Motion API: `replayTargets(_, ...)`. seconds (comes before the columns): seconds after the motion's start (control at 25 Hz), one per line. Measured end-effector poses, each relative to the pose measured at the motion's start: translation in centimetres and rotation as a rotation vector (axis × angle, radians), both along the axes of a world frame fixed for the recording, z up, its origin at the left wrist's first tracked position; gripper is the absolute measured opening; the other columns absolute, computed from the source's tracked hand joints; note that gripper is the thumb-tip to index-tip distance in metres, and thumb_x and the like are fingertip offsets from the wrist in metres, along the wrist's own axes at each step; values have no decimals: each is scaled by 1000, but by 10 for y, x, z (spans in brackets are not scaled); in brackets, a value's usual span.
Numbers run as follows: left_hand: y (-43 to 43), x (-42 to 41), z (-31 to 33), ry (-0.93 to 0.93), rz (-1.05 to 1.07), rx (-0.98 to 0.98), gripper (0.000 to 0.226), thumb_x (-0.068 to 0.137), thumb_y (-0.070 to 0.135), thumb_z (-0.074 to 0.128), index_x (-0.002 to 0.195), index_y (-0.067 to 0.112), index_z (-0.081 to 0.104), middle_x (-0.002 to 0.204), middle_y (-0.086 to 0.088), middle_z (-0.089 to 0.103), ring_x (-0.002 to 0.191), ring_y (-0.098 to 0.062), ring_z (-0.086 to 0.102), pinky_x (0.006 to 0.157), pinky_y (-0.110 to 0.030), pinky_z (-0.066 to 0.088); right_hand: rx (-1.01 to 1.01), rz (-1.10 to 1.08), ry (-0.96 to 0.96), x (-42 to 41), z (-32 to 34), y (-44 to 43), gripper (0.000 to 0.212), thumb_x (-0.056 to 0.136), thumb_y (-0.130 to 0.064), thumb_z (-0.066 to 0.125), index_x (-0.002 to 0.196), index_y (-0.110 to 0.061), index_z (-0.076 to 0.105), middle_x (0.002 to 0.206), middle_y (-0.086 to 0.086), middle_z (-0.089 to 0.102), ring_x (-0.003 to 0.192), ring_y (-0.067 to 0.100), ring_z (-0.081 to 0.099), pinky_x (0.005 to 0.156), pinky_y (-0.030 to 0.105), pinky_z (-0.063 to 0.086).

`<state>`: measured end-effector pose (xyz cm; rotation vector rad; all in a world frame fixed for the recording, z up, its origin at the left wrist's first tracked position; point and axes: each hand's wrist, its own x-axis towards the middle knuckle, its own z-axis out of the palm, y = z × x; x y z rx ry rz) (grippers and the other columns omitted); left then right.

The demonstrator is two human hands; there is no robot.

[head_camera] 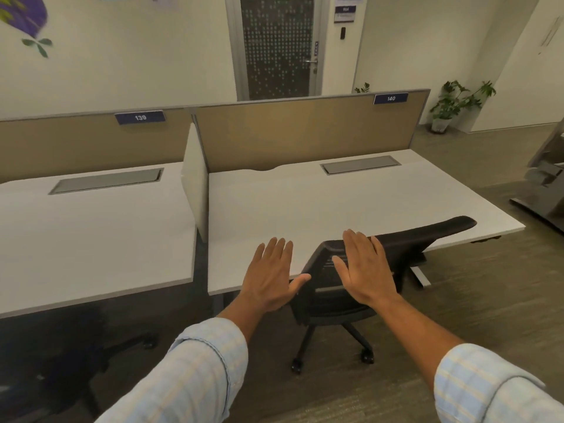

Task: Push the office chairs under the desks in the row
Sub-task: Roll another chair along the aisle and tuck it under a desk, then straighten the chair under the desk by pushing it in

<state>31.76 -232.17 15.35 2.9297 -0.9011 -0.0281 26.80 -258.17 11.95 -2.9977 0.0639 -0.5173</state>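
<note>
With both the left hand (270,276) and right hand (364,270) spread flat, press evenly on the chair (341,303) back so it rolls straight under the counter (305,203).

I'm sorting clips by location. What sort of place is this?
Most likely an open-plan office: a row of white desks split by partition screens carrying number tags 139 and 140, a black office chair, and a door beyond.
</note>
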Motion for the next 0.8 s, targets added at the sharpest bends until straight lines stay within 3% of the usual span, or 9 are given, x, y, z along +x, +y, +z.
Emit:
replayTargets(0.28, 173, -39, -2, -21, 123, 55, 98, 104, 81, 14, 174, 14, -1, 183, -12, -2, 169, -31, -8, 137, -54, 2, -13, 104, 92, -17, -7, 171, 88, 107, -64, 18, 173, -7, 6, 182, 13, 4, 168, 30, 5, 134, 50, -1)
replayTargets(0.44, 270, -66, -6, -34, 207, 65, 98, 105, 81, 13, 174, 13, 1, 183, -14, -2, 169, -33, -7, 137, -55, 1, -22, 183, 123, -24, -17, 267, 89, 106, -66, 12, 173, -10, -2, 181, 10, -9, 167, 27, -9, 134, 49, -5)
replayTargets(0.6, 362, -93, -15, -70, 311, 49, 101, 102, 85, 13, 174, 14, 6, 183, -13, 3, 169, -34, -2, 137, -56, 6, 7, 271, 134, -25, -22, 359, 93, 103, -72, -2, 173, -11, -4, 181, 10, -11, 167, 26, -10, 135, 49, -5)
replayTargets(0.8, 463, -116, -15, -40, 458, 57, 99, 102, 84, 9, 174, 15, 5, 183, -12, 3, 169, -31, -3, 137, -55, 3, 67, 384, 131, -22, -20, 477, 89, 105, -69, 13, 173, -14, -4, 182, 7, -9, 167, 24, -8, 132, 43, -10)
